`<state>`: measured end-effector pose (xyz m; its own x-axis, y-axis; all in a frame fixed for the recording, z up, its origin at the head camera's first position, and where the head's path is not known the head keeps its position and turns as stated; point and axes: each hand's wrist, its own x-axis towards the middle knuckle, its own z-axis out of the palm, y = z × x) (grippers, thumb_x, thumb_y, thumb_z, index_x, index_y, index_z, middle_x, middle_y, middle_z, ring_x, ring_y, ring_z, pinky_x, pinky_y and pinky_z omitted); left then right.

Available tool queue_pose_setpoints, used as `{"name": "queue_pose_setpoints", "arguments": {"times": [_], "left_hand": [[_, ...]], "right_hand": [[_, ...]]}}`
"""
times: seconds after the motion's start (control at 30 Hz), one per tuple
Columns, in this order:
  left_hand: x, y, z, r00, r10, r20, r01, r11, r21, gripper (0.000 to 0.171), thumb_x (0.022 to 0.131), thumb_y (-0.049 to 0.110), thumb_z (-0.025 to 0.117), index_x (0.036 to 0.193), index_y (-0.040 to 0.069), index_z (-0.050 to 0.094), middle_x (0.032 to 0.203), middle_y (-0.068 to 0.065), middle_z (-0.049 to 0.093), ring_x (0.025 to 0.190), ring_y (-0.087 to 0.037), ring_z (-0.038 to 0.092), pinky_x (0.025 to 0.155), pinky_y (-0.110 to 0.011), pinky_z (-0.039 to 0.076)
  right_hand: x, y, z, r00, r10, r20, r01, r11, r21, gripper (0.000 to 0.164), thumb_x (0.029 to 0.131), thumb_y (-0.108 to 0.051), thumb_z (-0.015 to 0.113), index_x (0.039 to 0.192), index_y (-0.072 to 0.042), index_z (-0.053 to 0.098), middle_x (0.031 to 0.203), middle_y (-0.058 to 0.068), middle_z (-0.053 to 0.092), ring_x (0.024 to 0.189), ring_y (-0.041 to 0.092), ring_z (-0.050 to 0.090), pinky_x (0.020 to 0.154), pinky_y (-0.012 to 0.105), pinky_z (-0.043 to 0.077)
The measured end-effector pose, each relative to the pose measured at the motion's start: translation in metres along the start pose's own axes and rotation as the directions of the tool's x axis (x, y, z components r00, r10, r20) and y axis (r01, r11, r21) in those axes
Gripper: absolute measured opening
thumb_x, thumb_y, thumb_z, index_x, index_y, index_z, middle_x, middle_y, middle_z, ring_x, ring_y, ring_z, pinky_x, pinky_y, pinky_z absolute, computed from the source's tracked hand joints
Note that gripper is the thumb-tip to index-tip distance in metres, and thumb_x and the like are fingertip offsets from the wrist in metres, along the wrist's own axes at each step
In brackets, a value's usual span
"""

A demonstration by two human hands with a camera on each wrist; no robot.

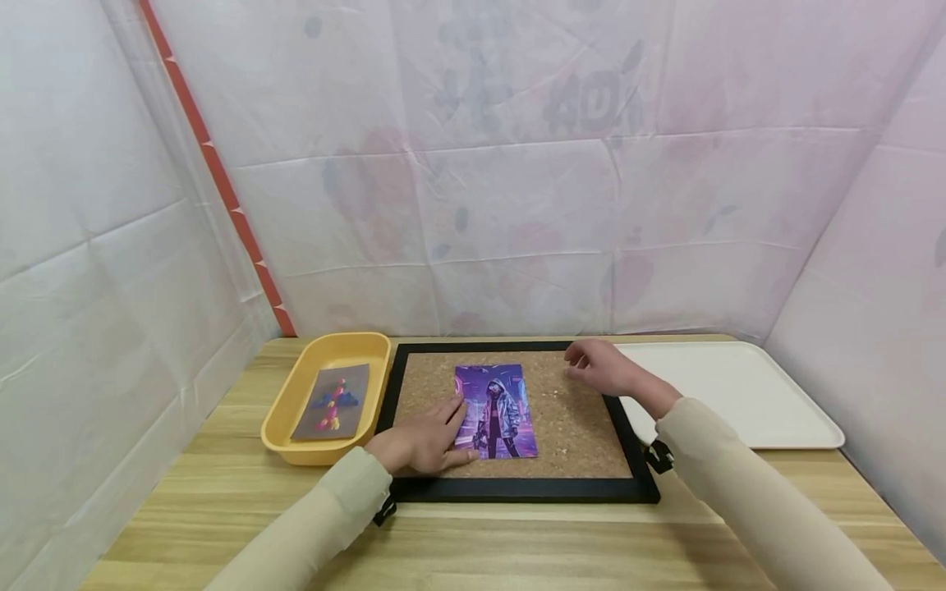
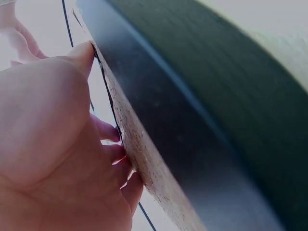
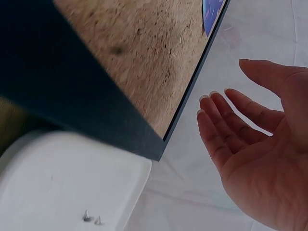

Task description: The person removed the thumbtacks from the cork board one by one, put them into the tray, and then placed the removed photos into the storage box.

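A purple picture card (image 1: 510,402) with a hooded figure lies on a black-framed cork board (image 1: 584,451). My left hand (image 1: 426,437) rests on the board at the card's left side, its fingertips and thumb at the edge. In the left wrist view, the fingers (image 2: 113,153) and thumb touch down close to the cork. My right hand (image 1: 604,368) hovers by the board's upper right side with its fingers loosely bent. Nothing is held in that palm (image 3: 269,187), as the right wrist view shows.
Left of the board stands a yellow tray (image 1: 277,419) with another picture card (image 1: 342,404) in it. A white tray (image 1: 727,394) sits to the right, and the right wrist view shows two push pins (image 3: 87,216) on it. White sheeting surrounds the wooden table (image 1: 473,546).
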<state>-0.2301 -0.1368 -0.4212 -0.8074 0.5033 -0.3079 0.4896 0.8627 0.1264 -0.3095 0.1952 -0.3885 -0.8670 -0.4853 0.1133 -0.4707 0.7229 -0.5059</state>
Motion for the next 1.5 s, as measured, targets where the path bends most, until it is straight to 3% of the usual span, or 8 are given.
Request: {"name": "queue_pose_setpoints", "arguments": {"times": [0.47,0.83,1.1,1.5], "left_hand": [[-0.002,0.001,0.003,1.0,-0.009,0.005,0.009,1.0,-0.008,0.086,0.102,0.062,0.046,0.164,0.008,0.02,0.172,-0.01,0.011,0.157,-0.027,0.015,0.124,-0.045,0.024],[0.0,-0.001,0.004,1.0,-0.008,-0.01,0.008,1.0,-0.011,0.087,0.102,0.063,0.046,0.164,0.008,0.02,0.172,-0.009,0.009,0.158,-0.027,0.014,0.124,-0.045,0.024],[0.001,-0.001,0.005,1.0,-0.002,-0.013,0.002,1.0,-0.009,0.087,0.102,0.062,0.045,0.164,0.008,0.019,0.172,-0.01,0.01,0.158,-0.027,0.014,0.124,-0.045,0.024],[0.0,-0.001,0.004,1.0,0.008,-0.021,-0.007,1.0,0.005,0.086,0.103,0.062,0.045,0.164,0.006,0.02,0.172,-0.011,0.01,0.158,-0.028,0.014,0.125,-0.044,0.024]], "right_hand": [[0.021,-0.008,0.02,1.0,0.016,0.007,-0.016,0.999,0.039,0.031,0.097,-0.01,0.065,0.117,0.013,0.064,0.105,0.021,0.07,0.098,0.035,0.068,0.086,0.049,0.056],[0.035,-0.012,0.037,0.991,0.112,0.068,-0.121,0.984,0.133,0.036,0.098,-0.013,0.065,0.126,0.01,0.062,0.114,0.018,0.07,0.104,0.03,0.066,0.09,0.047,0.056],[0.041,-0.015,0.044,0.987,0.14,0.073,-0.147,0.984,0.1,0.035,0.097,-0.014,0.068,0.124,0.009,0.064,0.113,0.018,0.07,0.106,0.03,0.067,0.09,0.046,0.056],[0.048,-0.019,0.053,0.986,0.148,0.077,-0.161,0.964,0.212,0.04,0.093,-0.004,0.068,0.128,0.014,0.058,0.118,0.022,0.067,0.11,0.034,0.064,0.094,0.047,0.056]]}}
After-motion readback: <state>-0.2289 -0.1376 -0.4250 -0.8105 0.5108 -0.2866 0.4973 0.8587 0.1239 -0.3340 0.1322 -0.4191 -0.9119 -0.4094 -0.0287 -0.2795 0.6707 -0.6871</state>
